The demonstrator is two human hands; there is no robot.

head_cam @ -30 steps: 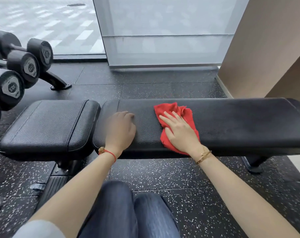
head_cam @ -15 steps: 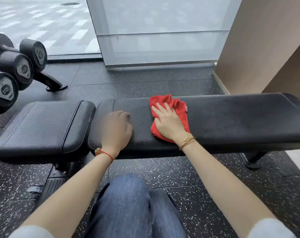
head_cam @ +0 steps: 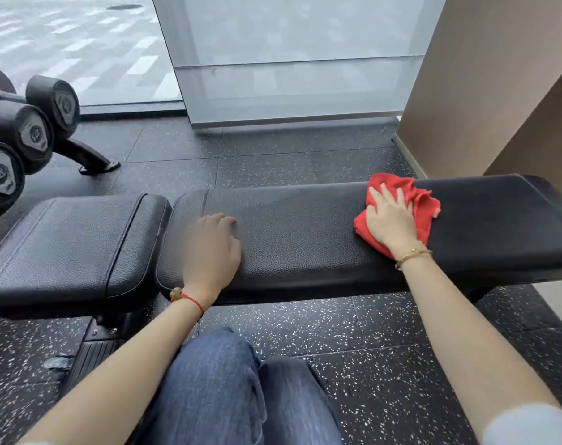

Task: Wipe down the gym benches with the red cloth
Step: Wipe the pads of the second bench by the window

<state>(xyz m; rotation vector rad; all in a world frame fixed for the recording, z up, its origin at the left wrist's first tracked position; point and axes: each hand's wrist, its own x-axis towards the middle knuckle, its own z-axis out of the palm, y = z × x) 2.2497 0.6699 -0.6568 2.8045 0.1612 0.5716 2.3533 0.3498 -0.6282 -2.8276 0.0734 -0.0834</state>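
A black padded gym bench runs across the view, with a short seat pad (head_cam: 67, 248) on the left and a long back pad (head_cam: 305, 239) on the right. The red cloth (head_cam: 424, 207) lies crumpled on the right part of the long pad. My right hand (head_cam: 390, 220) presses flat on the cloth, fingers spread and pointing away from me. My left hand (head_cam: 213, 248) rests on the left end of the long pad with its fingers curled under and nothing in it.
Black dumbbells (head_cam: 32, 130) sit on a rack at the far left. A brown wall (head_cam: 498, 91) stands close behind the bench's right end, and a glass panel (head_cam: 289, 59) lies beyond. My jeans-clad knees (head_cam: 228, 390) are low in front, over speckled black floor (head_cam: 353, 342).
My right hand has slid the red cloth to the right along the long pad, from near its middle to its right part. My left hand has stayed in place.
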